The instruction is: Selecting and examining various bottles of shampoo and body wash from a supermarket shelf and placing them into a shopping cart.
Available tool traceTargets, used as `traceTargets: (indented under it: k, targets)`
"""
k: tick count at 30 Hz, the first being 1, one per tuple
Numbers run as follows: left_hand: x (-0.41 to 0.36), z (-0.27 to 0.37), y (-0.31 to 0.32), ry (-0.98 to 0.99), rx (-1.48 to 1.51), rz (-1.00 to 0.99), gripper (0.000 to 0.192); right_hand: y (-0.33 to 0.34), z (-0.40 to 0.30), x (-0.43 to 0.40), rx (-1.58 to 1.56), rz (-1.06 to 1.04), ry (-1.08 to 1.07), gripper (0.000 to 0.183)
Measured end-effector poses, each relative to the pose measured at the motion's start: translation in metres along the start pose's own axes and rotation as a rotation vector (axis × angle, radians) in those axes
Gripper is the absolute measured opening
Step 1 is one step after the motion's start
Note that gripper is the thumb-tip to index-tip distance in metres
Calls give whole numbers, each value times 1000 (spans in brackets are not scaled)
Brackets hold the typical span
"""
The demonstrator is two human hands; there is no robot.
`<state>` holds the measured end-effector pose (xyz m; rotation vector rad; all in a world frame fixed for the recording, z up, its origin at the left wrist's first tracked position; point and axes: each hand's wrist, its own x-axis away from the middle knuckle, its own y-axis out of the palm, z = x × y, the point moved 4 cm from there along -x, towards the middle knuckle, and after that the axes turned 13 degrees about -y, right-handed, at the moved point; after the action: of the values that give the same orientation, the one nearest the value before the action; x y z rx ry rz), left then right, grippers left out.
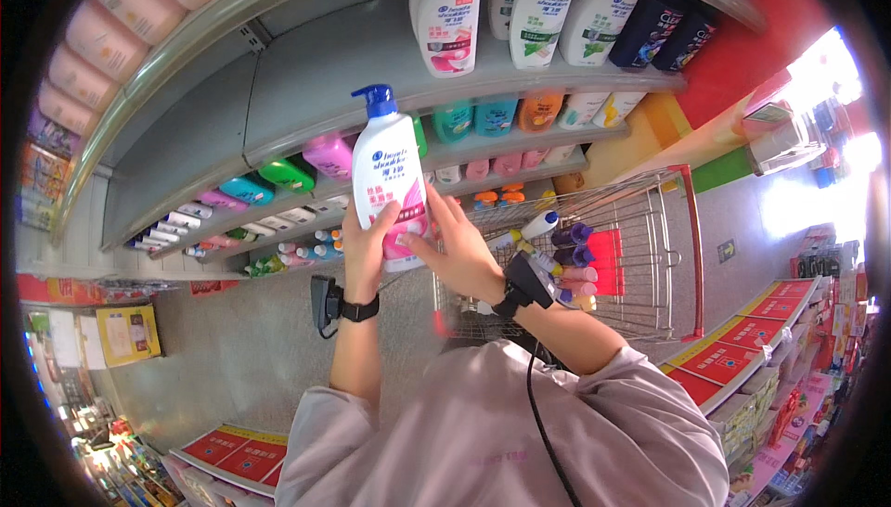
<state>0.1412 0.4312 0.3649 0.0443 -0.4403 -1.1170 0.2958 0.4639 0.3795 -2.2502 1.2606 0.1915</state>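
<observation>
Between my two hands stands a white Head & Shoulders shampoo bottle [387, 159] with a blue pump top and a pink lower label. My left hand [369, 246] grips its lower left side, thumb across the front. On the lower right, my right hand [456, 246] holds it with the thumb on the label and the fingers along the side. The bottle is nearly upright, in front of the shelf edge and apart from it. More Head & Shoulders bottles [449, 27] stand on the grey shelf [313, 82] beyond, at the upper right.
To my right is a wire shopping cart [654, 229] with a red handle, holding several bottles [539, 225]. Lower shelves carry coloured bottles [327, 155]. Pale pink bottles [122, 13] line a higher shelf at left. Behind me run display counters [745, 326] with red signs.
</observation>
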Motion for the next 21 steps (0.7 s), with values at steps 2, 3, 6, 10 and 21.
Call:
traceTargets:
  k: [2, 3, 6, 10, 21]
  targets:
    - [-1, -10, -6, -27, 29, 23, 45, -4, 9, -2, -13, -16, -10, 74]
    - [2, -17, -6, -52, 74, 8, 44, -9, 14, -2, -24, -38, -17, 71]
    - [21, -43, -17, -162, 150, 94, 38, -57, 32, -19, 114, 178, -29, 55]
    - [26, -93, -16, -260, 266, 8, 40, -156, 51, -76, 334, 613, -127, 66]
    - [21, -119, 19, -210, 250, 163, 35, -172, 89, -149, 566, 699, -220, 93]
